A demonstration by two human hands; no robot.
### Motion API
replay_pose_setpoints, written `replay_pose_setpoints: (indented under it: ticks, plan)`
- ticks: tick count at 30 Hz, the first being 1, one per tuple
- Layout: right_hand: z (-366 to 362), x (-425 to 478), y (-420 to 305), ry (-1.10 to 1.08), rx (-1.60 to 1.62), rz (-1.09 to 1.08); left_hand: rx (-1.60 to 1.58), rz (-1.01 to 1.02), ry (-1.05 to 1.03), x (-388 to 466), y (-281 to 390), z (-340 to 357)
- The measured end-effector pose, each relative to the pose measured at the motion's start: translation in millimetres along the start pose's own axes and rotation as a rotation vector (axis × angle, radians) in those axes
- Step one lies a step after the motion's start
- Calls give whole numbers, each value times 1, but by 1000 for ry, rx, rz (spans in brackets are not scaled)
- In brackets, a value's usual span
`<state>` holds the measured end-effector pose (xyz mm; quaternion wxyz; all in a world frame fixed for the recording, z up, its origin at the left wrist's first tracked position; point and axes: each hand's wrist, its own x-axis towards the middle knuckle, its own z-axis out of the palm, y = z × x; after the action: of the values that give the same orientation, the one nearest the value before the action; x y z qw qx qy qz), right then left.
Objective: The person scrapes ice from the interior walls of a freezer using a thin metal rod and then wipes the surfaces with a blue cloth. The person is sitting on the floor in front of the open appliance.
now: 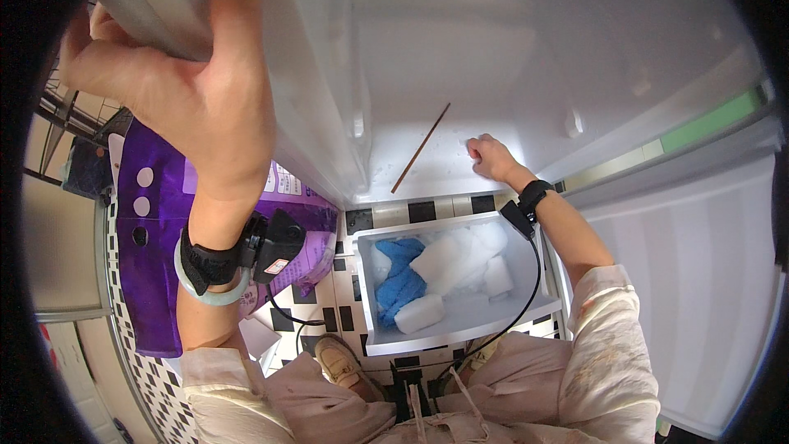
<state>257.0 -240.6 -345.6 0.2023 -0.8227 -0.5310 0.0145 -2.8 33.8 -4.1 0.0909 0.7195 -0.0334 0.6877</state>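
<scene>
My left hand (209,92) grips the edge of the freezer's side wall (308,74), thumb on one face and fingers around the other. Inside the white freezer compartment (431,61), my right hand (492,157) is low near the front with curled fingers; whether they hold anything is hidden. To its left, a thin brown stick (421,147), like a chopstick, lies at a slant on the compartment floor. Below, a white freezer drawer (456,340) rests on the tiles, holding a blue cloth (400,287) and several chunks of white ice (444,265).
A large purple printed bag (151,246) stands left of the freezer. The freezer door (684,277) is swung out at right. A black cable (537,271) runs from my right wrist band across the drawer's corner. My shoes (345,361) are close to the drawer on the checkered floor.
</scene>
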Motion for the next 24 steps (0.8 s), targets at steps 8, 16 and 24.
replay_pose_setpoints:
  ticks: [8, 16, 24]
  plan:
    - [-25, 9, -29, -242, -105, 168, 1, -12, -6, 0, 3, 0]
    - [-22, 1, -12, -77, 110, 203, -65, -8, -4, 1, 8, 6]
    - [-102, 35, -76, -671, 828, 407, 91, -7, 82, 7, 21, 13]
